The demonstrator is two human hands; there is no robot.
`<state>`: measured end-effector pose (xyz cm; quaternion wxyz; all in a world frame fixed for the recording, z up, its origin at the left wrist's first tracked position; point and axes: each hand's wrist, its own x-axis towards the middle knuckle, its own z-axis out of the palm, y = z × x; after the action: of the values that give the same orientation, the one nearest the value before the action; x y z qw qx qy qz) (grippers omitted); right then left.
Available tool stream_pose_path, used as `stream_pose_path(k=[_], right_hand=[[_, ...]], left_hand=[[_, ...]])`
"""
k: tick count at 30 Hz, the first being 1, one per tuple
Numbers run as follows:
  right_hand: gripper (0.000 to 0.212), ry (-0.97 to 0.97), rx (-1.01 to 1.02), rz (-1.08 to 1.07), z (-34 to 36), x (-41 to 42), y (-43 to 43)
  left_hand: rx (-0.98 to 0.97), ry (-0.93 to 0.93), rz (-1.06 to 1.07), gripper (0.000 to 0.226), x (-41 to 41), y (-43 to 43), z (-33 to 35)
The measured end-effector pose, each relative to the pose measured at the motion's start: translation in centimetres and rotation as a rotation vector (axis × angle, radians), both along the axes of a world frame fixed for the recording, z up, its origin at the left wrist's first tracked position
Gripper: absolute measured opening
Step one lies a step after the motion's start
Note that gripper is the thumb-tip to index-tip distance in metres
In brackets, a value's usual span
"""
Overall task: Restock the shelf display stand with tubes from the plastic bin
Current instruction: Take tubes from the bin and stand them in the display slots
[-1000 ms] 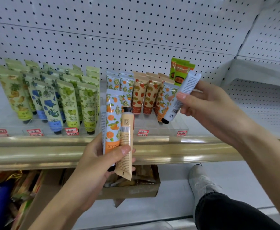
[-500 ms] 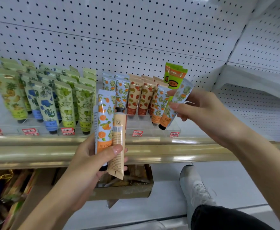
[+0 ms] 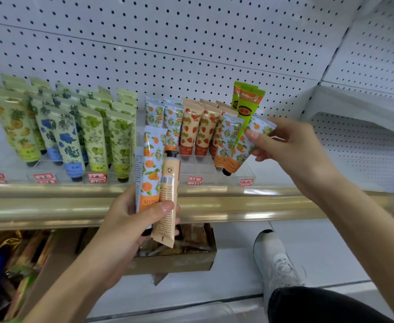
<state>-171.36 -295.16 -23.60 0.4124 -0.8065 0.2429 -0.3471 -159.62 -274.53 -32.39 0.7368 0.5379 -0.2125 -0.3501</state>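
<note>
Your right hand [image 3: 291, 145] pinches an orange-print tube [image 3: 242, 150] by its flat end. The tube is tilted, with its cap down at the right end of the clear display stand [image 3: 205, 169], touching the row there. Your left hand [image 3: 126, 231] grips a second orange-print tube [image 3: 150, 173] and a peach tube [image 3: 168, 197] before the gold shelf edge [image 3: 51, 206]. Bare shelf lies right of the stand. The price labels [image 3: 95, 177] are too blurred to read.

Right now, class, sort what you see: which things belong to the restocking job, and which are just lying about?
Belong: blue-and-orange printed tube gripped by the right hand; matching printed tube and plain peach tube held in the left hand; clear acrylic display stand.
Lying about: white sneaker; brown cardboard box; colourful snack bags.
</note>
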Motion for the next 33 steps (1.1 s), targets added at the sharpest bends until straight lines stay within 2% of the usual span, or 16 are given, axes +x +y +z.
stream_pose_path(k=[2,3,5,7,11,14,17,20,24,33], right_hand=[[0.005,-0.002,-0.028,0.0,-0.2,0.1,0.0],[0.004,-0.003,-0.043,0.001,-0.2,0.1,0.1],[0.007,-0.003,-0.055,0.005,-0.3,0.2,0.1],[0.011,0.01,-0.057,0.011,-0.4,0.3,0.1],[0.01,0.036,-0.05,0.029,-0.9,0.6,0.1],[0.009,0.043,-0.038,0.022,-1.1,0.8,0.0],[0.006,0.075,-0.072,0.007,-1.1,0.9,-0.2],[0.006,0.1,-0.094,0.004,-1.2,1.1,-0.2],[0.001,0.134,-0.112,-0.012,-1.3,1.2,-0.2],[0.011,0.132,-0.068,-0.039,-1.0,0.3,-0.2]], left_hand=[[0.001,-0.001,0.001,0.045,0.0,0.0,0.1],[0.005,-0.004,-0.001,0.05,0.0,-0.1,0.1],[0.019,-0.016,0.005,0.053,-0.1,-0.1,0.2],[0.014,-0.009,0.006,0.046,-0.1,0.0,0.2],[0.025,0.003,0.024,0.042,-0.1,0.0,0.1],[0.033,-0.005,0.018,0.047,-0.2,0.0,0.3],[0.03,0.002,0.03,0.04,-0.1,0.0,0.2],[0.033,-0.004,0.021,0.048,-0.1,0.1,0.3],[0.033,-0.004,0.037,0.037,-0.1,0.1,0.1],[0.04,-0.007,0.012,0.04,0.0,0.2,0.1]])
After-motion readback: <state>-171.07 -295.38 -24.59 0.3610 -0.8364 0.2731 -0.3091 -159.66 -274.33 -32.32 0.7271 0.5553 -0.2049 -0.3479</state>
